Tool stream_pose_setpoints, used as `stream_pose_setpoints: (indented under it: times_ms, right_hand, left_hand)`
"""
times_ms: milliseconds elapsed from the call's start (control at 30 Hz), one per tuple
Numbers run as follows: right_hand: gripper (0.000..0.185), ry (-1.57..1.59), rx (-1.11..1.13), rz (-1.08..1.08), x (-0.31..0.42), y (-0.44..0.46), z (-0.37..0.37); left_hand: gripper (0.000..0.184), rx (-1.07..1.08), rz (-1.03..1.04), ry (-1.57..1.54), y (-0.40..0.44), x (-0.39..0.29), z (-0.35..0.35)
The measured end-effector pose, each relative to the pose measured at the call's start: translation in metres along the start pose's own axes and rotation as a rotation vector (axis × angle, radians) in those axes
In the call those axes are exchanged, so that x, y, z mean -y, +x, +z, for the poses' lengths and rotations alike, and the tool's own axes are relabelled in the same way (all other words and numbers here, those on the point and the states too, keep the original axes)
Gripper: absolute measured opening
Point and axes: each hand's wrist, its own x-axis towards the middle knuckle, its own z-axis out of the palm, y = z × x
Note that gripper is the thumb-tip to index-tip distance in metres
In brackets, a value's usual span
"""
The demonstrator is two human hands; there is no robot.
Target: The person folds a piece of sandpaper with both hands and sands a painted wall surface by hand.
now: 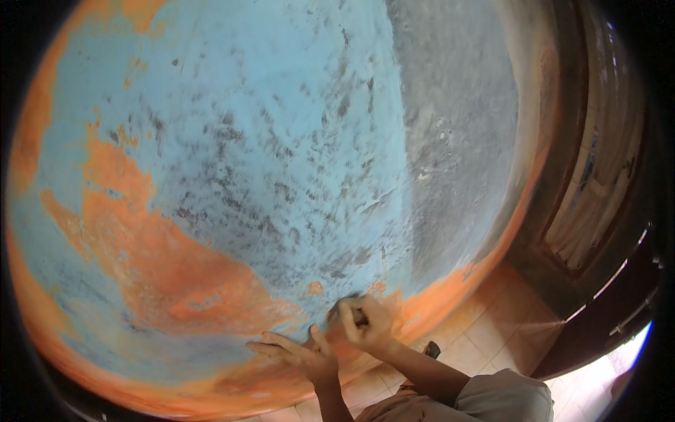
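A wall (281, 84) fills most of the view, its pale blue layer worn and marked with dark specks. Orange patches (176, 267) show at the left and along the lower part, and a grey band (457, 141) runs down the right side. Low on the wall, my right hand (369, 323) is closed, with something dark partly visible at its fingers that I cannot make out. My left hand (302, 353) is beside it, fingers spread and close to the orange surface. Whether its fingertips touch the wall is unclear.
To the right, a dark-framed opening (562, 190) holds a pale curtain (598, 190). Light floor tiles (506, 316) lie below, with a small dark object (432, 349) near my right forearm. Bright light enters at the lower right.
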Motion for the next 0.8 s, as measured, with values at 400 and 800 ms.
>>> stream_pose_setpoints:
  times_ms: [400,800]
  right_hand:
    - [0.004,0.053,-0.007,0.040,0.001,-0.004,0.004]
    - [0.005,-0.030,0.024,0.010,0.000,0.004,-0.002]
  left_hand:
    - [0.094,-0.024,0.005,-0.064,-0.001,0.003,0.002]
    - [0.095,-0.015,-0.015,-0.082,-0.001,0.003,0.004]
